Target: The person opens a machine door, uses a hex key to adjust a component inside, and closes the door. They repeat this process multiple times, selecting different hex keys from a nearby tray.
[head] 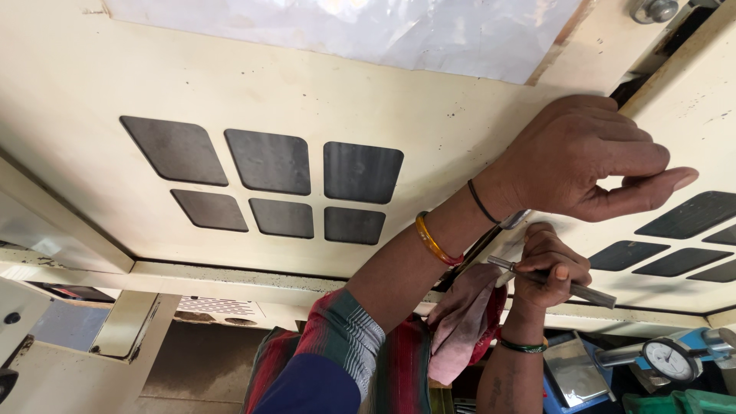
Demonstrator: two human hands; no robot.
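My left hand (pixel 583 157) reaches up across the view, its fingers hooked over the right edge of a cream metal machine panel (pixel 429 100) and its thumb stretched out to the right. That wrist wears a black thread and a yellow bangle. Just below it, my right hand (pixel 546 264) pinches a thin grey metal rod (pixel 590 291) that slants down to the right. A pink cloth (pixel 468 326) hangs bunched beside the right hand. The right wrist has a green bangle.
The panel has six dark rounded windows (pixel 268 180). A second cream panel (pixel 690 100) with similar windows adjoins on the right, across a dark gap. A dial gauge (pixel 669 359), a blue holder and a metal plate (pixel 573 372) lie at the bottom right. A clear plastic sheet (pixel 368 27) covers the top.
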